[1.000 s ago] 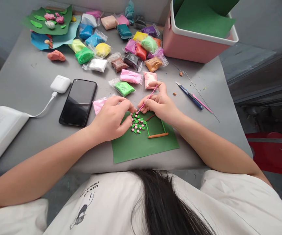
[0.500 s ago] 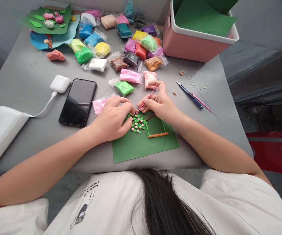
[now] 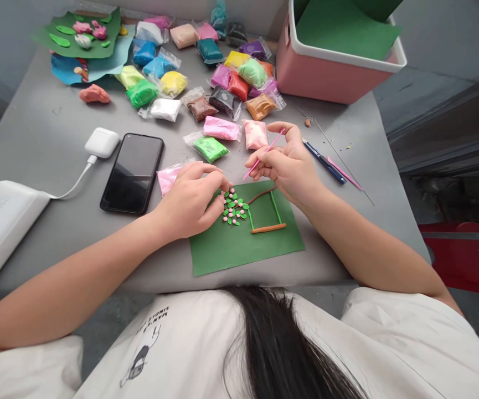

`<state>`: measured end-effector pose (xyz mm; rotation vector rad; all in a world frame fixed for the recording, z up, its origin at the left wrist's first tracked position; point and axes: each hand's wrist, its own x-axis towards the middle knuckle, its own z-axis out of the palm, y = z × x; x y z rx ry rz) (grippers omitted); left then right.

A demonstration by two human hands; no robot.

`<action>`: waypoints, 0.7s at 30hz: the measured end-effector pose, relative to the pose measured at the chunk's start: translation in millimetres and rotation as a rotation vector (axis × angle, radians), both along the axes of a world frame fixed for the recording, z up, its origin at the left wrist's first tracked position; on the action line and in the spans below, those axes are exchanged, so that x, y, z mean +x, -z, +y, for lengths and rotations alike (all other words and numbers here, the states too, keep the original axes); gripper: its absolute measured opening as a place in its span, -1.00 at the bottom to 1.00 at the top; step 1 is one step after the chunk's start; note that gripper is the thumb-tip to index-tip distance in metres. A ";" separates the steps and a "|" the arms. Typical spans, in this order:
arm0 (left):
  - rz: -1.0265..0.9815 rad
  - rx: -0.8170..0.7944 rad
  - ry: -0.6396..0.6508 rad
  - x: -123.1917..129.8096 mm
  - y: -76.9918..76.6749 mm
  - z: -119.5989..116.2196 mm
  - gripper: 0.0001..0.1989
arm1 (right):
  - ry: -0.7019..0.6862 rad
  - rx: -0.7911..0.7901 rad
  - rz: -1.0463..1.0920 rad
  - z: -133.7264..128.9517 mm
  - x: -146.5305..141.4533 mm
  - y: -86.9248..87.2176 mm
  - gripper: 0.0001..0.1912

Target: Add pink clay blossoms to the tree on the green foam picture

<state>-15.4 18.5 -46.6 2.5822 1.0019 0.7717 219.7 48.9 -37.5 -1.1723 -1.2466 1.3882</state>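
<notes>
A green sheet (image 3: 243,249) lies near the table's front edge. On it are a cluster of green leaves with small pink balls (image 3: 234,210), a brown branch, two green strands and an orange-brown bar (image 3: 268,228). My left hand (image 3: 193,202) rests over the sheet's upper left corner, fingers bent together beside the leaves; whether anything is between the fingertips is hidden. Above the sheet's top edge, my right hand (image 3: 287,163) pinches a thin pink stick (image 3: 270,147), its lower tip off the leaves.
Many bagged clay packs, such as a pink one (image 3: 222,128), cover the table's back. A phone (image 3: 133,173) and power bank (image 3: 6,221) lie left. At right are a pen-like tool (image 3: 324,162), wire and a pink bin (image 3: 326,72).
My right hand has moved up and to the right with the pink stick, away from the leaves, uncovering more of the brown branch. My left hand has hardly moved.
</notes>
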 end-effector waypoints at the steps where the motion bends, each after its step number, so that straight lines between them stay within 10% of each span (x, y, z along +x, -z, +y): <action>1: -0.004 0.001 0.000 0.0 0.2 0.2 -0.81 | 0.000 0.023 -0.019 0.3 0.7 0.6 -0.49; 10: 0.033 -0.049 -0.010 -0.1 1.1 0.6 -0.79 | -0.027 0.519 -0.450 -5.2 9.4 -0.9 -0.81; 21: 0.084 -0.076 -0.041 2.9 -4.5 -1.0 -0.76 | -0.363 0.626 -0.826 -5.8 10.2 -1.8 -0.92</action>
